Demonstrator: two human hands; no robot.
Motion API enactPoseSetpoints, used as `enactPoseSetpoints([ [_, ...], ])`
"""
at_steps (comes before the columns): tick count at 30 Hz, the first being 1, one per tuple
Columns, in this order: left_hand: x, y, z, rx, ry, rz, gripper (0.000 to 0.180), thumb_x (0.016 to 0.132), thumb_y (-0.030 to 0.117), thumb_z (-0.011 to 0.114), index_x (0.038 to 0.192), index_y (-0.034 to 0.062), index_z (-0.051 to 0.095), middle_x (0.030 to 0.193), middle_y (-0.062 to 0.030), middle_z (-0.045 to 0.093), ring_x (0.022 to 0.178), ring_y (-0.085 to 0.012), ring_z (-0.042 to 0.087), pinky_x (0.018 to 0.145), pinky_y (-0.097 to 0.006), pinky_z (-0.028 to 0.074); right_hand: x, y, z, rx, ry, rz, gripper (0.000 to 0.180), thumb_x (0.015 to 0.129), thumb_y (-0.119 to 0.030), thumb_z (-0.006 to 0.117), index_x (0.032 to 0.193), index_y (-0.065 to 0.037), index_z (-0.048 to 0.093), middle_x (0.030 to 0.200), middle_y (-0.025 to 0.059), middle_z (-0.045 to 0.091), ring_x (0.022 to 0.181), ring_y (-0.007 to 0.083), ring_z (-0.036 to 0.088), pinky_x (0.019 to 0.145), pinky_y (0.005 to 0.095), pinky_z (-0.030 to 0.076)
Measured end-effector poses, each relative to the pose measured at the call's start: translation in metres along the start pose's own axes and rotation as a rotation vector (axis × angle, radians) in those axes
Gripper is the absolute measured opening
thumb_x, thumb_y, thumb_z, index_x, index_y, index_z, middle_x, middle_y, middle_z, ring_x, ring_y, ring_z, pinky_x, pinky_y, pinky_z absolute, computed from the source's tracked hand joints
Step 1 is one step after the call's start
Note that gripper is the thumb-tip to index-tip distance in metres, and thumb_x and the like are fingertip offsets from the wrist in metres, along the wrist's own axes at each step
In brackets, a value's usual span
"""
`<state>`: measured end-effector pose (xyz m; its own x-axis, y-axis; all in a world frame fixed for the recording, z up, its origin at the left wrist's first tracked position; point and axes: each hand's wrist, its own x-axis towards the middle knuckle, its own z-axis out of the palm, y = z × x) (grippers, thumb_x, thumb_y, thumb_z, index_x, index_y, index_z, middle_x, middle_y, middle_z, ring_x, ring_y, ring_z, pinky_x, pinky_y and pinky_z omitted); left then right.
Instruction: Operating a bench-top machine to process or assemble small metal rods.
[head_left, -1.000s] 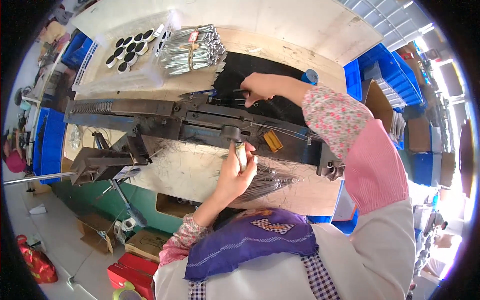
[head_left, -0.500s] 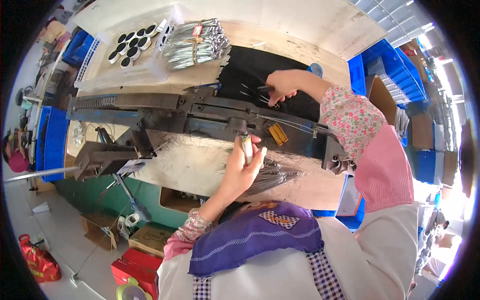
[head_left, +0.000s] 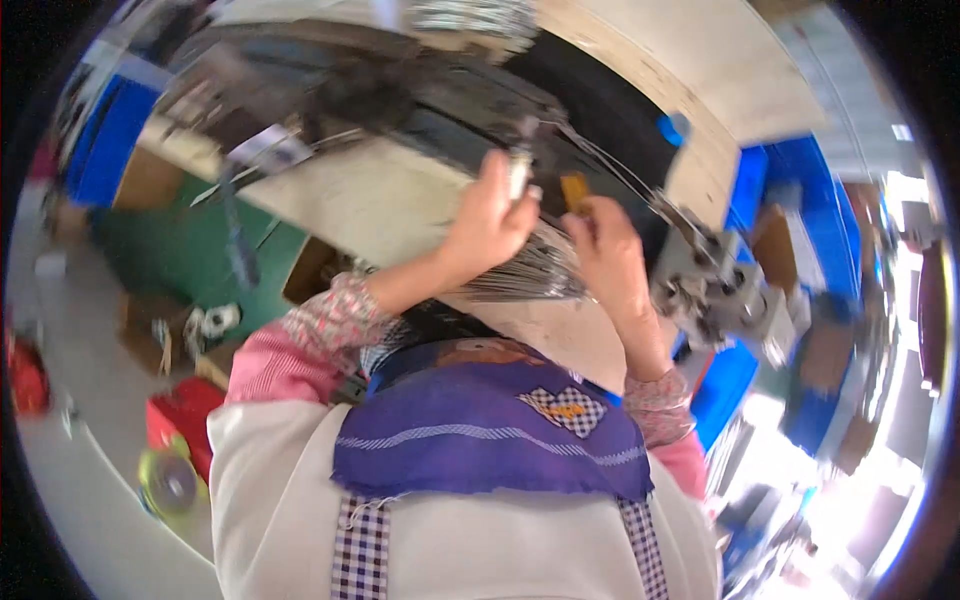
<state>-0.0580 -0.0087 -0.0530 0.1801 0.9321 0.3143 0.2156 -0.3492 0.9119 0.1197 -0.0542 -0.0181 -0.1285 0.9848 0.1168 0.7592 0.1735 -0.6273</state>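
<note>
While the left hand (head_left: 490, 220) is clasping an upper-centre handle (head_left: 518, 176), the right hand (head_left: 610, 245), grip unclear, is hovering, seemingly to pinch wires (head_left: 525, 272).

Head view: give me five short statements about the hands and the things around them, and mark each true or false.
1. The left hand grips a pale handle. True.
2. The right hand is to the left of the left hand. False: it is to its right, close to the yellow block.
3. A bundle of thin rods lies on the bench near both hands. True.
4. The cloth across the person's chest is green. False: it is purple, with a checked patch.
5. Blue bins show only at the left of the picture. False: they show at the right too.
</note>
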Motion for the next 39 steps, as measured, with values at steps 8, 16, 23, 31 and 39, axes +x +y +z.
enactPoseSetpoints([
  [8,-0.061,0.03,-0.156,1.047,0.377,0.358,0.04,0.076,0.007,0.066,0.114,0.0033,0.054,0.12,-0.0163,0.054,0.114,-0.031,0.047,0.098,-0.044,0.035,0.016,0.035,0.02,-0.216,0.251,0.029,0.026,0.088,-0.025,0.063,0.089,-0.003,0.05,0.089,0.0177,0.057,0.079,0.0409,0.058,0.064,0.0463,0.048],
  [16,-0.079,-0.028,-0.179,0.635,0.774,-0.257,0.053,0.093,0.026,0.054,0.136,-0.0003,0.039,0.134,-0.0237,0.043,0.118,-0.0345,0.043,0.1,-0.042,0.034,0.012,0.032,0.017,-0.186,0.249,0.034,0.022,0.089,-0.019,0.061,0.088,-0.002,0.047,0.085,0.0161,0.056,0.077,0.0392,0.057,0.064,0.0457,0.045],
  [23,-0.029,-0.023,-0.136,-0.085,0.493,-0.616,0.037,0.096,0.034,0.049,0.095,-0.0009,0.061,0.077,-0.0073,0.061,0.062,-0.0151,0.058,0.055,-0.026,0.046,0.009,0.031,0.018,-0.25,0.212,0.049,0.018,0.085,-0.011,0.062,0.091,-0.005,0.047,0.091,0.0145,0.056,0.078,0.0388,0.06,0.064,0.0456,0.049],
  [31,0.013,-0.036,-0.135,-0.548,0.28,-0.769,0.031,0.098,0.032,0.049,0.089,0.0034,0.059,0.061,0.0016,0.049,0.042,-0.0068,0.037,0.037,-0.025,0.024,0.004,0.027,0.013,-0.184,0.179,0.152,0.013,0.084,-0.007,0.061,0.088,-0.004,0.049,0.086,0.0152,0.055,0.079,0.0377,0.056,0.067,0.0447,0.045],
  [39,0.013,0.064,-0.048,-0.556,-0.078,-0.354,0.02,0.101,0.023,0.042,0.091,0.0071,0.05,0.061,0.0066,0.037,0.046,-0.0036,0.033,0.04,-0.02,0.023,0.01,0.042,0.016,-0.263,0.168,0.019,0.024,0.08,-0.013,0.062,0.096,-0.007,0.045,0.095,0.0154,0.055,0.069,0.0377,0.062,0.058,0.0473,0.051],
])
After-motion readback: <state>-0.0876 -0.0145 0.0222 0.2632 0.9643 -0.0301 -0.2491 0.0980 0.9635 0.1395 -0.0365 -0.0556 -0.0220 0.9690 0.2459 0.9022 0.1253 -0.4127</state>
